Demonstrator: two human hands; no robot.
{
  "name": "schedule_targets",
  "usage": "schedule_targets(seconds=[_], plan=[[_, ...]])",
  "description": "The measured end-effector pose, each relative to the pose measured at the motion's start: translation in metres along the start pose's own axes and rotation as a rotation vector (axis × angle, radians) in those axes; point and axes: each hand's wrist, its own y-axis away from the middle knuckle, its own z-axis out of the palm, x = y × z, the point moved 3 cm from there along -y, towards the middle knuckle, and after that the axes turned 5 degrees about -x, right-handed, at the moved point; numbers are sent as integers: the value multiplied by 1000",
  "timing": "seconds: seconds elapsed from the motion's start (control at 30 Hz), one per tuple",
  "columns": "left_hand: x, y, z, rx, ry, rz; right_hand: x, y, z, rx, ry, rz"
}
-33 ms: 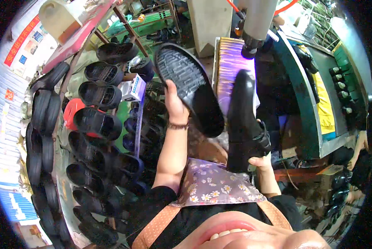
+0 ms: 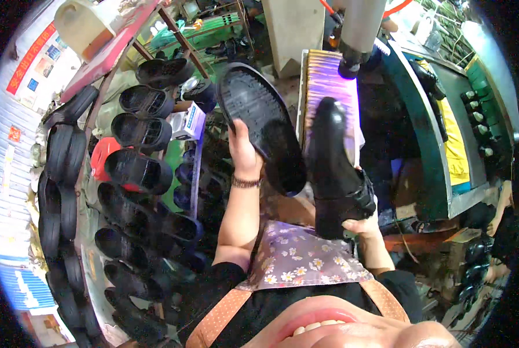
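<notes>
My left hand (image 2: 246,152) is closed on a black shoe sole (image 2: 258,110), thumb on its edge. The sole is tilted upright, and its ribbed, hollow inner face shows. To its right, my right hand (image 2: 361,225) grips a glossy black shoe (image 2: 332,148) around the heel end; some of its fingers are hidden behind the shoe. The shoe's toe points away from me, over a striped, purple-lit board (image 2: 323,78). Sole and shoe are side by side, close together near the sole's heel end; I cannot tell whether they touch there.
Black soles (image 2: 140,130) fill a rack on the left, beside a column of stacked soles (image 2: 67,151). A small white box (image 2: 188,120) and a red object (image 2: 102,158) sit among them. A grey cylindrical fixture (image 2: 361,35) hangs over the board. On the right is a bench (image 2: 445,194) with yellow cloth (image 2: 455,148).
The shoe has shifted slightly left, closer to the sole. The sole has moved a little, its heel end going left and down. Both hands keep their hold.
</notes>
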Motion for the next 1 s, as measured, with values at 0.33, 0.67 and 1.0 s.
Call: schedule_targets(seconds=[0.33, 0.67, 1.0], plan=[[48, 125, -21, -88, -152, -66, 21, 12, 68, -244, 222, -152], [46, 161, -53, -197, -1029, -3, 55, 29, 66, -148, 168, -262], [42, 142, -2, -69, -638, -343, 65, 36, 56, -19, 547, -365]])
